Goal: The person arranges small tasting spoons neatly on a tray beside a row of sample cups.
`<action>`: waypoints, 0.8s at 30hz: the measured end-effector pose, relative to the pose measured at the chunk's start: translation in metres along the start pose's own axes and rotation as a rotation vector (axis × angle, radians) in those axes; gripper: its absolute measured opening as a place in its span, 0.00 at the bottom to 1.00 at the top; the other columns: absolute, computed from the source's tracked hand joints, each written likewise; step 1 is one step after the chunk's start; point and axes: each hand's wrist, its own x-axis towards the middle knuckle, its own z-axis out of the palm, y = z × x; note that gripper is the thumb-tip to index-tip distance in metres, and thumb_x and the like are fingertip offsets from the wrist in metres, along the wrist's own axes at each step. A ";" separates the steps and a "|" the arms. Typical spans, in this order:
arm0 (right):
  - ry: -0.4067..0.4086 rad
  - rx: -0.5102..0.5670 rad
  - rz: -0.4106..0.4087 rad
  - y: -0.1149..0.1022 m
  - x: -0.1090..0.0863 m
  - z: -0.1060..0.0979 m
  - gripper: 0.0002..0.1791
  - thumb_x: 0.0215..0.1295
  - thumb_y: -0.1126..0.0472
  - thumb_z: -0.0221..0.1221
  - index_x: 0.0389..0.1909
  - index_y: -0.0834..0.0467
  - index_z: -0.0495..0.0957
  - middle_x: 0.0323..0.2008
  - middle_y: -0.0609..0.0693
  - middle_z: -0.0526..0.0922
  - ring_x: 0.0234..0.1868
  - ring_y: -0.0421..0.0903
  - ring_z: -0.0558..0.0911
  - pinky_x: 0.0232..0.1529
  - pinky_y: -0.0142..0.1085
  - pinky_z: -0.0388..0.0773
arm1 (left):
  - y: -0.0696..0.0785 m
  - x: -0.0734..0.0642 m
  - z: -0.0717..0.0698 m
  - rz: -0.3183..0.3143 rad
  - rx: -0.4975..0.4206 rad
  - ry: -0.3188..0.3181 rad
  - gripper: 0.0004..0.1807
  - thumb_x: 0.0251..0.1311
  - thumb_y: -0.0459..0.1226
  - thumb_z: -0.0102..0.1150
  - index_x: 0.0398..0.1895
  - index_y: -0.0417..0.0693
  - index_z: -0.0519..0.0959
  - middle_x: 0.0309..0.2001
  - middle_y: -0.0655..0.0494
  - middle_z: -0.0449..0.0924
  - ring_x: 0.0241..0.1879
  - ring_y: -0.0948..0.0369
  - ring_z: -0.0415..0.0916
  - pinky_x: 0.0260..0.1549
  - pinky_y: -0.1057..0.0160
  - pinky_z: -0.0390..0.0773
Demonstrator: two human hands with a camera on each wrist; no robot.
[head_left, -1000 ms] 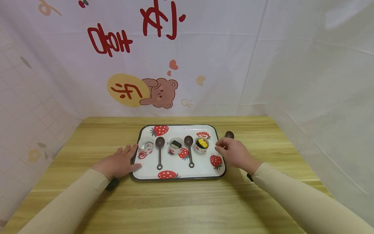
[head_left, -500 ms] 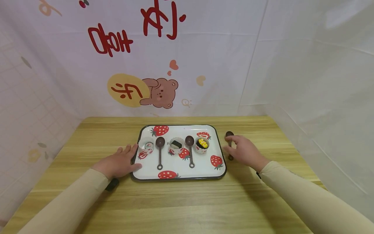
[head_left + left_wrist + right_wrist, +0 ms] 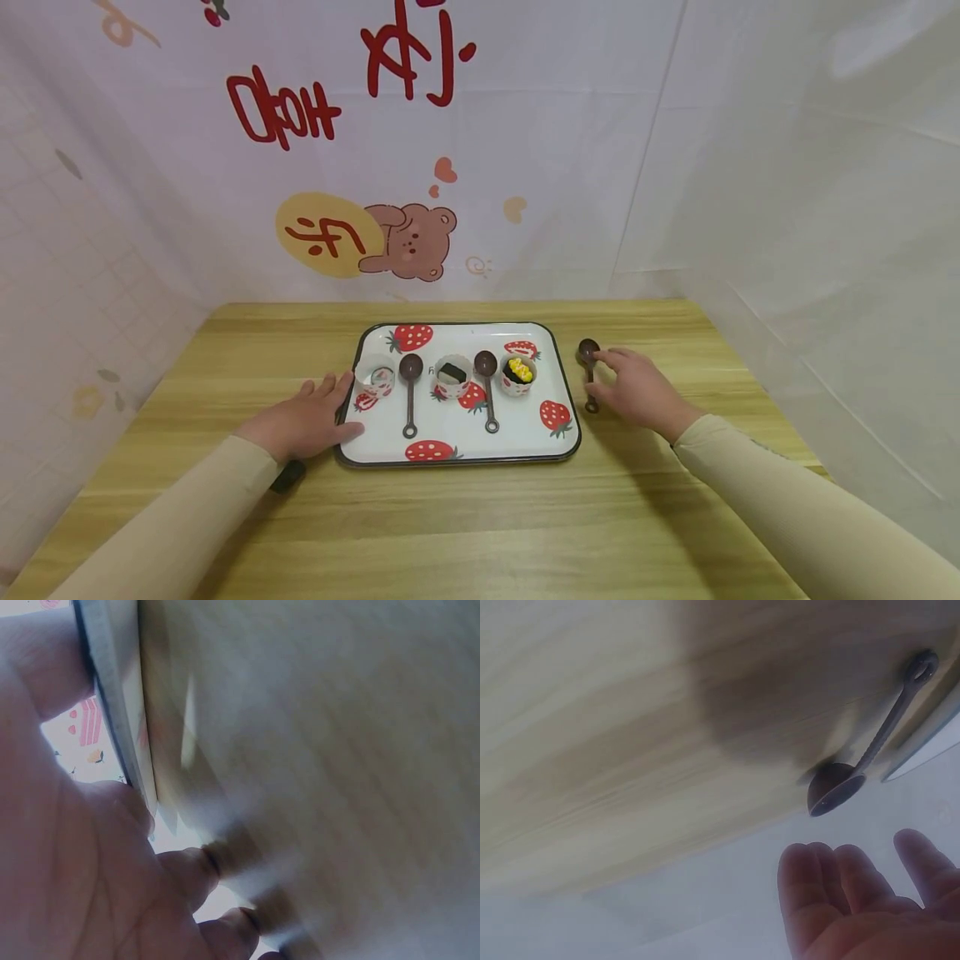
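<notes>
My left hand [image 3: 303, 419] rests at the left edge of a strawberry-print tray [image 3: 465, 446], its thumb over the rim and its fingers fairly straight. A dark brown measuring spoon [image 3: 589, 377] lies on the table to the right of the tray. Just right of this spoon hovers my right hand [image 3: 636, 390], fingers loosely bent; the right wrist view shows its fingertips [image 3: 851, 859] apart from the spoon [image 3: 836, 791]. On the tray stand three paper cups: one with a sushi roll piece [image 3: 381, 377], one with a black-and-white sushi piece [image 3: 452, 374], one with yellow-topped sushi [image 3: 519, 370].
Two more brown measuring spoons lie between the cups, a left one [image 3: 410, 392] and a right one [image 3: 487, 387]. Wood-grain table [image 3: 465, 533] surrounds the tray. A printed white cloth [image 3: 562, 167] hangs behind the table and along its sides.
My right hand has moved right, away from the tray's right rim, to beside the outer spoon, which lies in the same place. My left hand and the tray have stayed put.
</notes>
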 end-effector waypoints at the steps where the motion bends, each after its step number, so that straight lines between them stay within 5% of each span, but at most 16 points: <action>1: -0.001 -0.006 -0.005 0.001 0.000 0.000 0.34 0.69 0.53 0.68 0.68 0.69 0.75 0.66 0.73 0.77 0.68 0.74 0.74 0.70 0.65 0.70 | 0.000 0.000 0.000 0.003 -0.004 0.003 0.58 0.69 0.66 0.55 0.85 0.36 0.48 0.81 0.24 0.46 0.77 0.21 0.44 0.70 0.24 0.60; 24: -0.087 -0.160 -0.013 0.017 -0.003 0.011 0.38 0.66 0.47 0.70 0.64 0.74 0.76 0.61 0.74 0.80 0.68 0.73 0.76 0.69 0.65 0.68 | 0.002 -0.001 0.000 -0.020 0.002 -0.004 0.59 0.68 0.68 0.55 0.85 0.38 0.47 0.82 0.25 0.46 0.77 0.21 0.44 0.71 0.25 0.60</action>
